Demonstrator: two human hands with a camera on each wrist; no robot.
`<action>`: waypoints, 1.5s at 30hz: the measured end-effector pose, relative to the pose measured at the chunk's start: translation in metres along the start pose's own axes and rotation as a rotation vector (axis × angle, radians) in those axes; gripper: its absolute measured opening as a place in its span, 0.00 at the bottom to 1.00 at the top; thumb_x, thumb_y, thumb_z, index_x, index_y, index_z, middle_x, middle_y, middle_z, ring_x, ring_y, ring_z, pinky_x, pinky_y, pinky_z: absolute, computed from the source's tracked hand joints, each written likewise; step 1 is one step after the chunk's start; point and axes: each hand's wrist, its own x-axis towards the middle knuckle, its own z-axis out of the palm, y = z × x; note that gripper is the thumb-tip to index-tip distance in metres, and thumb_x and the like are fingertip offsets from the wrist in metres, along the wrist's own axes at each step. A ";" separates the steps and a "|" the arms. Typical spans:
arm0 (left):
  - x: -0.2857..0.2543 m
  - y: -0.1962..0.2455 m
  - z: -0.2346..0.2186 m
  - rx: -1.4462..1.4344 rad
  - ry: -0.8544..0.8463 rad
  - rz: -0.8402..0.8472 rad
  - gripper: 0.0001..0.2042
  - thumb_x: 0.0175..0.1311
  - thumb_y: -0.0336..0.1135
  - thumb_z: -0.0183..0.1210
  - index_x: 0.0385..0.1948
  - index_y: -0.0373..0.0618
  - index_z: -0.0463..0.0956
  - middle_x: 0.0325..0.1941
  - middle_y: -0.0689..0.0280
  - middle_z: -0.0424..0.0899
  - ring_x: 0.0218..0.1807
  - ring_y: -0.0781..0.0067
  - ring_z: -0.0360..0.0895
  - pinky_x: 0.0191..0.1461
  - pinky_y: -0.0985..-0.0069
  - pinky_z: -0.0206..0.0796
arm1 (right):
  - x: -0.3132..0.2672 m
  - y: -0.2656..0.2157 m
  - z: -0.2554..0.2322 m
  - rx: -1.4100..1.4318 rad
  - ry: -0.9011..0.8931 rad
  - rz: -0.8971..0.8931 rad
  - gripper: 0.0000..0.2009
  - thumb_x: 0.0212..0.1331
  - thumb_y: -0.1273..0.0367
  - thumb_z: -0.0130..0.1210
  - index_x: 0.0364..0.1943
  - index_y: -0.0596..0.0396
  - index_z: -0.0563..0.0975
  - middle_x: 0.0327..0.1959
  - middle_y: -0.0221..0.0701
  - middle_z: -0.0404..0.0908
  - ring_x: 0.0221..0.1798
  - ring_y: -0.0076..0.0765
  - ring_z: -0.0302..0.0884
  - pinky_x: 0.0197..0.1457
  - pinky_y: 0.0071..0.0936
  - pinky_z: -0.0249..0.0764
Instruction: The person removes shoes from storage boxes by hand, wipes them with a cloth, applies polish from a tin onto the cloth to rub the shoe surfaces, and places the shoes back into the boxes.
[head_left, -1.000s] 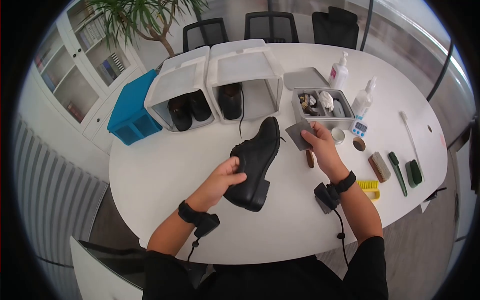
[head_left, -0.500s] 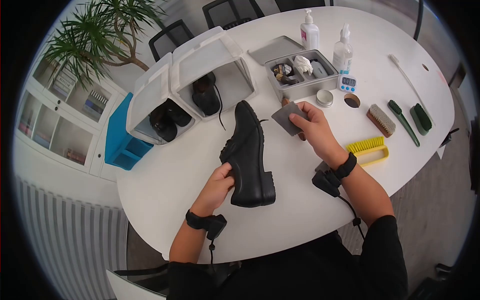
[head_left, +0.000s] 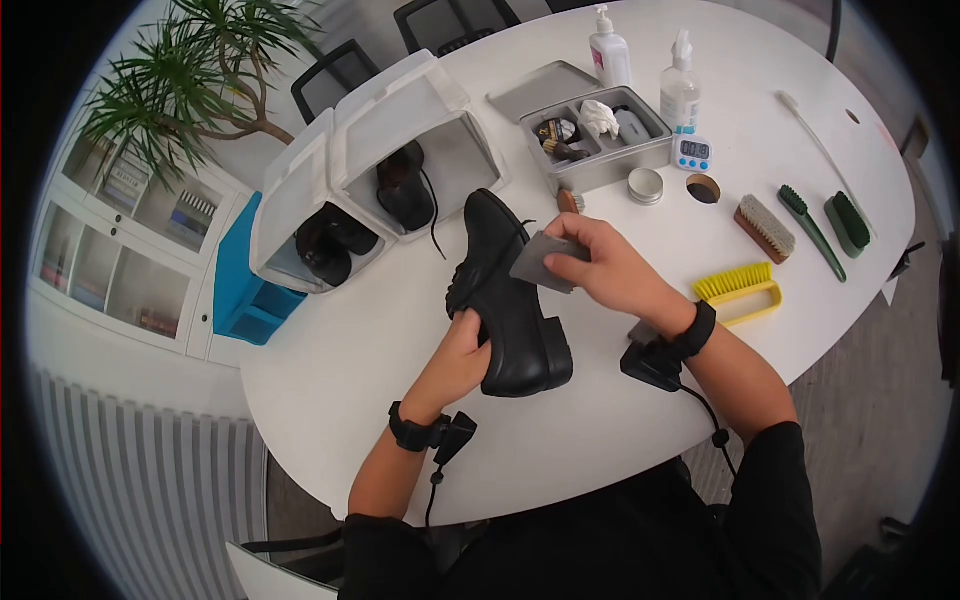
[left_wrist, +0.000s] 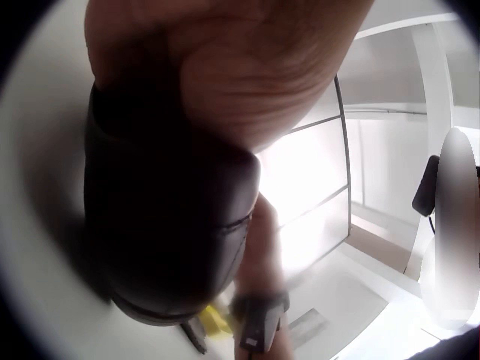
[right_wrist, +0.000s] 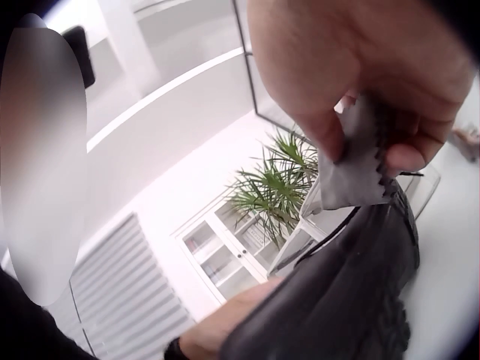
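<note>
My left hand [head_left: 452, 368] grips a black leather lace-up shoe [head_left: 512, 335] at its ankle opening, with the fingers partly hidden inside. The shoe is tilted on its side, toe pointing away from me and chunky heel towards me. Between the thumb and fingers of my right hand [head_left: 612, 268] is a folded grey cloth [head_left: 545, 262]. Its zigzag edge shows in the right wrist view, where the cloth [right_wrist: 351, 180] overlaps the front part of the shoe [right_wrist: 322, 277]. The left wrist view has the dark heel end of the shoe [left_wrist: 165, 217] below my palm.
Two white shoe boxes [head_left: 400, 95] holding dark shoes stand back left, beside a blue box [head_left: 240, 285]. Behind my right hand are a divided grey box [head_left: 600, 170], bottles [head_left: 681, 95] and a timer [head_left: 692, 153]. Brushes lie right, including a yellow one [head_left: 740, 290].
My right hand has brought the grey cloth leftward to the shoe's side. The shoe has turned more upright in view, and my left fingers have slid into its opening. The head view has shifted.
</note>
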 end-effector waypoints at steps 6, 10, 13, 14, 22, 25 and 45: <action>0.009 0.006 -0.001 0.191 -0.216 0.019 0.19 0.67 0.31 0.54 0.57 0.31 0.73 0.60 0.40 0.75 0.64 0.38 0.69 0.70 0.59 0.61 | 0.021 0.020 -0.022 0.528 0.132 0.447 0.09 0.66 0.66 0.55 0.48 0.48 0.77 0.42 0.26 0.81 0.40 0.22 0.74 0.38 0.24 0.68; 0.006 0.019 0.012 0.339 -0.062 0.155 0.16 0.66 0.31 0.56 0.52 0.30 0.75 0.58 0.40 0.77 0.62 0.34 0.70 0.68 0.54 0.62 | 0.040 0.031 -0.025 0.803 0.090 0.602 0.13 0.68 0.66 0.52 0.55 0.51 0.74 0.50 0.32 0.81 0.41 0.26 0.73 0.38 0.23 0.69; 0.009 0.021 0.015 0.337 -0.033 0.190 0.16 0.64 0.30 0.57 0.50 0.29 0.75 0.56 0.39 0.77 0.60 0.34 0.70 0.67 0.53 0.62 | 0.059 0.041 -0.024 0.882 0.017 0.601 0.18 0.70 0.66 0.49 0.60 0.55 0.72 0.55 0.37 0.81 0.40 0.26 0.73 0.37 0.22 0.71; 0.010 0.021 0.015 0.322 -0.060 0.159 0.16 0.62 0.29 0.58 0.49 0.28 0.75 0.55 0.39 0.77 0.60 0.33 0.70 0.67 0.53 0.62 | 0.064 0.041 -0.024 0.925 -0.012 0.600 0.19 0.70 0.66 0.48 0.62 0.56 0.71 0.56 0.38 0.81 0.40 0.26 0.74 0.37 0.22 0.71; 0.025 -0.017 0.025 0.390 -0.022 0.272 0.21 0.60 0.32 0.63 0.54 0.33 0.75 0.57 0.43 0.79 0.59 0.38 0.72 0.68 0.57 0.63 | 0.097 0.004 -0.015 0.692 -0.073 0.430 0.18 0.71 0.67 0.49 0.61 0.58 0.73 0.57 0.36 0.83 0.46 0.23 0.79 0.41 0.22 0.74; 0.025 -0.022 0.032 0.447 0.072 0.306 0.20 0.60 0.31 0.63 0.53 0.35 0.76 0.56 0.43 0.79 0.59 0.38 0.72 0.67 0.56 0.64 | 0.088 -0.038 0.014 0.528 -0.251 0.306 0.17 0.71 0.67 0.51 0.60 0.58 0.74 0.60 0.36 0.82 0.52 0.24 0.81 0.47 0.22 0.76; 0.043 -0.019 0.043 -0.040 0.417 0.204 0.08 0.61 0.24 0.57 0.38 0.28 0.76 0.36 0.41 0.81 0.39 0.39 0.79 0.44 0.58 0.69 | 0.012 -0.039 0.025 0.642 -0.132 0.325 0.10 0.71 0.69 0.54 0.52 0.54 0.76 0.48 0.29 0.83 0.48 0.25 0.82 0.50 0.28 0.79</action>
